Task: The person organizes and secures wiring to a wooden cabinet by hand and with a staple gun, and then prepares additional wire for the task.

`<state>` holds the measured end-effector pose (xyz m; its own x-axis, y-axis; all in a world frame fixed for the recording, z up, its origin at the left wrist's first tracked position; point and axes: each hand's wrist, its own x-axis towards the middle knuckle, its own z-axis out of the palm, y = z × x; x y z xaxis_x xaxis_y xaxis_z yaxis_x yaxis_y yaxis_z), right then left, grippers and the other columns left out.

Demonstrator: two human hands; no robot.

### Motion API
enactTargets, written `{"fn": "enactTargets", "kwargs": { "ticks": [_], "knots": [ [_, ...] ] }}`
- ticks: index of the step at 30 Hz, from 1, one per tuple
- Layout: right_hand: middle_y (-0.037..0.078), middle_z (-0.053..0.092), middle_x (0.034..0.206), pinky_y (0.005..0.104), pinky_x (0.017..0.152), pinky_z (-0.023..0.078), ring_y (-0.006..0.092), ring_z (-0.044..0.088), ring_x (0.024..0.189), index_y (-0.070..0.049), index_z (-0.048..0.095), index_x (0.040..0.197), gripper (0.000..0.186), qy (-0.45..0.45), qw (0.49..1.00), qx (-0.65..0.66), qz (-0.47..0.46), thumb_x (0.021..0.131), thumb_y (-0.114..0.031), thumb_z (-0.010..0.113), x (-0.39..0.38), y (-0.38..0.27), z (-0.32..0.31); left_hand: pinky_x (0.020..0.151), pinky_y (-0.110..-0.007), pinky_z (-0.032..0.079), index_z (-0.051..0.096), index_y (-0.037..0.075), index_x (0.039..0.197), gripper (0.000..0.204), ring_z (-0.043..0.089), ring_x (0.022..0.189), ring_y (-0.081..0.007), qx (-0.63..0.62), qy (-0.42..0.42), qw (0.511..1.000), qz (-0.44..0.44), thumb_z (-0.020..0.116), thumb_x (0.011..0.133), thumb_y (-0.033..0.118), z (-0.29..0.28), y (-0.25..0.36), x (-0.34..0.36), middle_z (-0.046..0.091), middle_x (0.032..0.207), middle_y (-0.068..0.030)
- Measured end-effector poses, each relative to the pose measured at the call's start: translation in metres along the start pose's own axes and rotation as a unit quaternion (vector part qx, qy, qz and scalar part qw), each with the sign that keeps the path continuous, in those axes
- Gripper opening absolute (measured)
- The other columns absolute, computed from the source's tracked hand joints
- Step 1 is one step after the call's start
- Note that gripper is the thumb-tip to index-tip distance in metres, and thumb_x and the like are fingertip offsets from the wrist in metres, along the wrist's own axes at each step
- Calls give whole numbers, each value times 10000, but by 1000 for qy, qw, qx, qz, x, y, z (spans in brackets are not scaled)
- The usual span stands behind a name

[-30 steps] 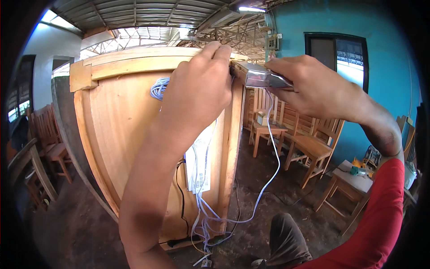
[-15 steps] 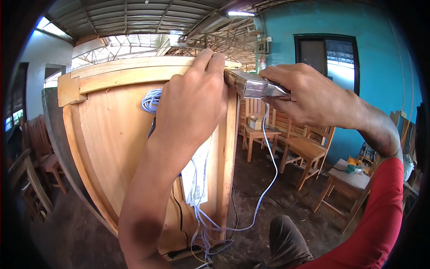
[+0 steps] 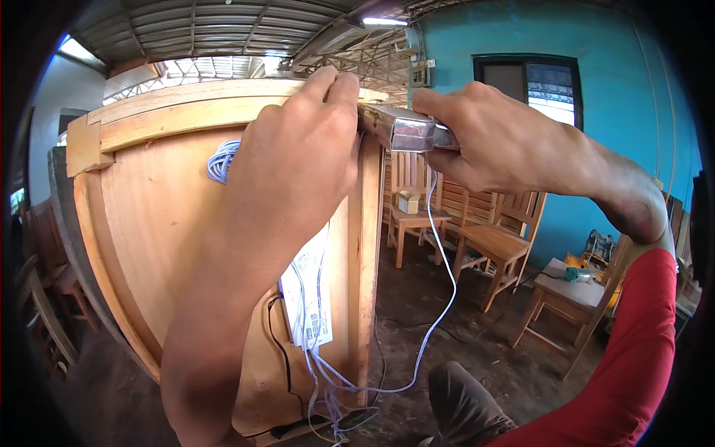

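A wooden cabinet-like panel [image 3: 171, 223] stands upright before me, bordered by a pale frame. At its upper right corner is my left hand [image 3: 302, 156], fingers bent and closed; their tips and anything between them are hidden. My right hand [image 3: 491, 138] is closed around a shiny, silver, box-shaped metal tool [image 3: 410, 132]. The tool's far end meets the corner beside the left hand. Partly behind the left hand is a coil of pale cable [image 3: 222, 162]. A white power-strip-like unit [image 3: 316, 298] lies against the panel, with thin cables [image 3: 328, 380] hanging from it.
A loose white cable [image 3: 450, 279] loops out to the right. Wooden chairs [image 3: 495, 238] stand beyond, one bearing a small box [image 3: 408, 201]. At right, a green power tool [image 3: 577, 275] rests on a chair seat [image 3: 570, 287]. A teal wall [image 3: 454, 37] is behind.
The view has shifted, so panel, hands and chairs appear farther left. More of the white unit now shows below my left forearm. Both hands keep their places at the corner.
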<state>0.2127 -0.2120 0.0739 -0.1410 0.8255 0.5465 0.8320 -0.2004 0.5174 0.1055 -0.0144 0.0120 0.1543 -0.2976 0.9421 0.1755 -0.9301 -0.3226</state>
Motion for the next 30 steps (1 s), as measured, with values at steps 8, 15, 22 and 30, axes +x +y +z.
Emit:
{"fn": "enactTargets", "kwargs": {
  "ticks": [8,15,22,30],
  "knots": [
    [261,667,687,500,673,570,460,686,672,68,638,989,251,24,999,-28,-13,840,-112,728,2,3,8,839,-457,618,647,-102,1111,321,726,976,-411,10,46,998,44,683,798,-41,8,-3,-1,696,1152,-267],
    [255,701,728,510,745,598,451,716,736,69,678,979,284,25,999,-45,4,866,-188,721,5,5,12,905,-476,592,646,-109,1205,398,711,1030,-425,28,62,996,51,654,811,-52,12,-6,-3,695,1197,-271],
    [255,666,668,473,626,568,427,684,613,68,650,1029,277,65,996,3,-64,826,-96,742,5,18,22,1010,-512,526,637,-76,1289,375,650,1134,-498,-19,-13,1000,-10,580,922,-18,2,-1,-2,664,1278,-315],
    [268,698,739,436,659,588,402,712,654,67,677,1193,410,78,995,-28,-61,824,-94,759,7,19,24,1008,-504,523,646,-68,1286,364,648,1150,-480,-15,-6,1000,16,589,932,-8,6,-6,-2,678,1267,-288]
  ]
}}
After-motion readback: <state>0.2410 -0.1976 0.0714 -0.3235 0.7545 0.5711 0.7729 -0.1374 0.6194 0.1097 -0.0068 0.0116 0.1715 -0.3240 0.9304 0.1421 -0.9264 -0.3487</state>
